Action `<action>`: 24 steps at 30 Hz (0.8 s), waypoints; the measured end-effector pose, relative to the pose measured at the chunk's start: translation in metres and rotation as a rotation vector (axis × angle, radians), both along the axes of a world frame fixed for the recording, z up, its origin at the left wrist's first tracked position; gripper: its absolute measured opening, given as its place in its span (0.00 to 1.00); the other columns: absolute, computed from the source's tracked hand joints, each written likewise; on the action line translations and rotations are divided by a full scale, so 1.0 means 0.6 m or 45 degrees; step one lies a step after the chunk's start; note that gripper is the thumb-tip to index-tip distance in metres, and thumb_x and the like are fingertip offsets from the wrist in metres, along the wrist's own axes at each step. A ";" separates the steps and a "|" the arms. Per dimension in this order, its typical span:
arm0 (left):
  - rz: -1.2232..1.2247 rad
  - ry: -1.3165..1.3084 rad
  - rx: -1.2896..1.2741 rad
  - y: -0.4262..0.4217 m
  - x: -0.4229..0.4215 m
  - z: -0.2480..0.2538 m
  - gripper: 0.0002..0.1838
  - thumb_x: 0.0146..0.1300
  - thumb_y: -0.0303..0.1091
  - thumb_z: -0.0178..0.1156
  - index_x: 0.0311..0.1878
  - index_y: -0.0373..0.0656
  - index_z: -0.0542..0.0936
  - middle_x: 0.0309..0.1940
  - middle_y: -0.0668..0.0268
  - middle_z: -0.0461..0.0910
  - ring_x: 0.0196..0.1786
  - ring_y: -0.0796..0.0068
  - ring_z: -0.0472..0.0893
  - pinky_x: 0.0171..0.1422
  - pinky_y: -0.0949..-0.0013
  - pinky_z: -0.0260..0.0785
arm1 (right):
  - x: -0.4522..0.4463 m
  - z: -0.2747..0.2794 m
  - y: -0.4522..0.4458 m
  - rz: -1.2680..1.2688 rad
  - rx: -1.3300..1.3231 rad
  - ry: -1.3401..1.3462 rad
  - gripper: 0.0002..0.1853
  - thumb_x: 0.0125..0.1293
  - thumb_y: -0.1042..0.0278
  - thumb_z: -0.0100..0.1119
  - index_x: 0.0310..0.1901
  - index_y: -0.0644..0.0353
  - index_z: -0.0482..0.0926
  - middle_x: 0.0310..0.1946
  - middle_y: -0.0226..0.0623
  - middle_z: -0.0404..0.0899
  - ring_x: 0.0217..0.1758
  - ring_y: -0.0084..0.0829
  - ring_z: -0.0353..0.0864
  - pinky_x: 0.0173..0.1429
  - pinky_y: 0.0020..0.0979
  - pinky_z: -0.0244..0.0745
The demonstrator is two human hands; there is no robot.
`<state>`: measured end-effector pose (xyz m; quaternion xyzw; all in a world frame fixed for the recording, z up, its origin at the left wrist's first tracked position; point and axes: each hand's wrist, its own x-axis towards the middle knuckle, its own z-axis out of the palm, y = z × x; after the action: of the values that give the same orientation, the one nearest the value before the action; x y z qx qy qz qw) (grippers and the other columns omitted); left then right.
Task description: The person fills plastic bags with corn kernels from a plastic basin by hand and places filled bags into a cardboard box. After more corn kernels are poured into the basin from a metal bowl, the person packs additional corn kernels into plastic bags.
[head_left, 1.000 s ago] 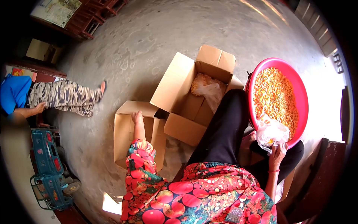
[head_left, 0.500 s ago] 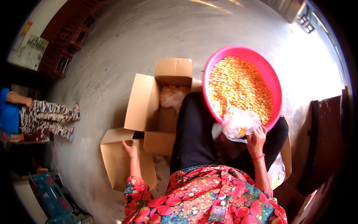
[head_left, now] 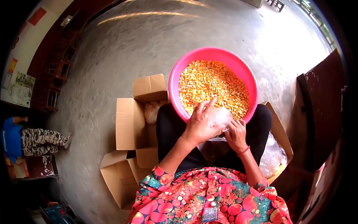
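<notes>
Two hands (head_left: 201,125) (head_left: 236,135) touch one plastic bag (head_left: 220,117) at one basin (head_left: 246,74).

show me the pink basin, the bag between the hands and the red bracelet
Pink basin (head_left: 244,76): head view, right inner wall.
Bag (head_left: 222,116): head view, its crumpled middle.
Red bracelet (head_left: 244,151): head view, middle of the band.

Open floor (head_left: 123,56) beyond pink basin (head_left: 239,68); cardboard boxes (head_left: 126,125) block left.

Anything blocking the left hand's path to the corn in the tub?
Nothing visible does. The left hand is at the near rim of the pink tub, its fingers showing over the corn. The plastic bag is between it and the right hand, not across that path.
</notes>
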<state>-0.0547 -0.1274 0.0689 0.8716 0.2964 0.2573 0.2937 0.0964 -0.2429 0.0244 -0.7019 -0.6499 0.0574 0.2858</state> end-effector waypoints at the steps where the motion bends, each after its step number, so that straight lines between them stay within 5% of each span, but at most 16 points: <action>1: 0.006 0.001 -0.245 0.008 0.009 -0.020 0.33 0.50 0.39 0.67 0.58 0.36 0.69 0.49 0.49 0.72 0.50 0.55 0.76 0.53 0.60 0.70 | 0.003 0.000 -0.001 0.011 -0.040 0.022 0.09 0.50 0.71 0.55 0.34 0.60 0.74 0.30 0.39 0.75 0.36 0.41 0.74 0.47 0.38 0.63; 4: 0.127 -0.183 -0.504 0.024 0.007 -0.080 0.13 0.56 0.28 0.60 0.43 0.32 0.77 0.34 0.51 0.79 0.40 0.56 0.80 0.47 0.62 0.72 | 0.004 -0.005 0.000 -0.083 0.106 0.269 0.08 0.53 0.74 0.53 0.36 0.62 0.74 0.31 0.42 0.75 0.38 0.44 0.74 0.46 0.40 0.64; 5: 0.104 -0.277 -0.715 0.030 0.004 -0.083 0.11 0.57 0.24 0.57 0.44 0.33 0.77 0.34 0.52 0.80 0.39 0.63 0.81 0.45 0.67 0.72 | 0.007 0.004 0.001 -0.087 0.127 0.272 0.06 0.60 0.76 0.50 0.38 0.65 0.74 0.29 0.41 0.75 0.35 0.38 0.76 0.44 0.35 0.67; 6: 0.130 -0.323 -0.836 0.034 0.001 -0.086 0.10 0.58 0.22 0.54 0.43 0.32 0.76 0.33 0.58 0.80 0.39 0.73 0.80 0.43 0.71 0.71 | 0.009 0.000 0.002 -0.097 0.125 0.277 0.06 0.60 0.76 0.50 0.38 0.65 0.74 0.29 0.41 0.75 0.35 0.38 0.76 0.44 0.35 0.67; 9: 0.218 -0.371 -0.883 0.040 0.002 -0.089 0.10 0.60 0.19 0.50 0.45 0.34 0.75 0.34 0.65 0.78 0.37 0.80 0.77 0.44 0.74 0.70 | 0.020 0.012 0.018 -0.247 0.200 1.200 0.08 0.69 0.74 0.46 0.41 0.68 0.73 0.28 0.32 0.76 0.33 0.20 0.74 0.39 0.22 0.70; 11: 0.247 -0.763 -1.233 0.042 0.007 -0.103 0.11 0.64 0.20 0.45 0.47 0.36 0.73 0.36 0.68 0.76 0.37 0.82 0.75 0.45 0.76 0.71 | 0.037 0.024 0.031 -0.200 0.168 1.250 0.09 0.70 0.71 0.45 0.41 0.67 0.74 0.29 0.31 0.77 0.33 0.19 0.74 0.39 0.21 0.70; 14: 0.292 -0.927 -1.487 0.040 0.009 -0.089 0.12 0.65 0.19 0.42 0.48 0.38 0.72 0.39 0.66 0.76 0.40 0.81 0.75 0.46 0.76 0.71 | 0.041 0.051 0.055 -0.114 0.195 1.391 0.10 0.71 0.69 0.45 0.42 0.66 0.74 0.28 0.29 0.76 0.31 0.17 0.73 0.36 0.20 0.69; 15: 0.246 -0.985 -1.525 0.041 0.005 -0.083 0.11 0.64 0.24 0.48 0.49 0.38 0.71 0.39 0.65 0.76 0.42 0.80 0.75 0.47 0.74 0.71 | 0.041 0.056 0.059 -0.065 0.227 1.462 0.10 0.71 0.68 0.44 0.42 0.65 0.74 0.26 0.29 0.75 0.30 0.17 0.73 0.35 0.20 0.69; 18: -0.002 -0.543 -1.178 0.045 -0.009 -0.041 0.16 0.60 0.30 0.57 0.51 0.38 0.70 0.42 0.63 0.76 0.45 0.75 0.76 0.49 0.71 0.71 | 0.059 0.053 0.061 -0.070 0.059 1.508 0.10 0.71 0.68 0.44 0.41 0.64 0.75 0.24 0.27 0.74 0.28 0.17 0.72 0.33 0.20 0.68; 19: 0.017 -0.307 -0.622 0.038 -0.008 -0.027 0.19 0.55 0.35 0.63 0.48 0.36 0.74 0.40 0.59 0.80 0.43 0.72 0.79 0.46 0.68 0.72 | 0.069 0.049 0.059 -0.042 -0.051 1.500 0.10 0.70 0.67 0.47 0.42 0.64 0.75 0.22 0.25 0.72 0.27 0.16 0.71 0.32 0.21 0.69; 20: 0.016 -0.307 -0.622 0.036 -0.008 -0.032 0.19 0.55 0.35 0.63 0.48 0.36 0.74 0.40 0.59 0.80 0.43 0.72 0.79 0.46 0.68 0.72 | 0.071 0.037 0.058 -0.042 -0.050 1.500 0.10 0.70 0.67 0.47 0.42 0.64 0.75 0.22 0.25 0.72 0.27 0.16 0.71 0.32 0.21 0.69; 22: 0.111 0.193 -0.362 0.038 -0.008 -0.048 0.14 0.54 0.34 0.63 0.41 0.34 0.78 0.34 0.56 0.82 0.39 0.70 0.82 0.42 0.67 0.72 | 0.069 0.013 0.057 -0.194 -0.138 1.092 0.10 0.66 0.67 0.53 0.44 0.63 0.75 0.24 0.30 0.75 0.29 0.24 0.75 0.35 0.27 0.71; 23: 0.172 0.096 -0.376 0.037 -0.005 -0.052 0.11 0.57 0.34 0.61 0.35 0.33 0.80 0.29 0.55 0.83 0.35 0.70 0.83 0.39 0.67 0.72 | 0.061 0.047 0.053 -0.187 -0.030 0.470 0.15 0.57 0.72 0.59 0.47 0.62 0.75 0.35 0.39 0.77 0.40 0.37 0.78 0.44 0.33 0.72; 24: 0.168 0.095 -0.377 0.040 -0.003 -0.058 0.11 0.57 0.34 0.61 0.35 0.33 0.80 0.29 0.55 0.83 0.35 0.70 0.83 0.39 0.67 0.72 | 0.049 0.083 0.051 -0.191 -0.030 0.468 0.15 0.57 0.72 0.59 0.47 0.62 0.75 0.35 0.39 0.77 0.40 0.37 0.78 0.44 0.33 0.72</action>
<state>-0.0566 -0.1033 0.0339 0.8064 0.3984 0.1971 0.3901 0.1257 -0.2124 0.0740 -0.7294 -0.5319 0.1707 0.3950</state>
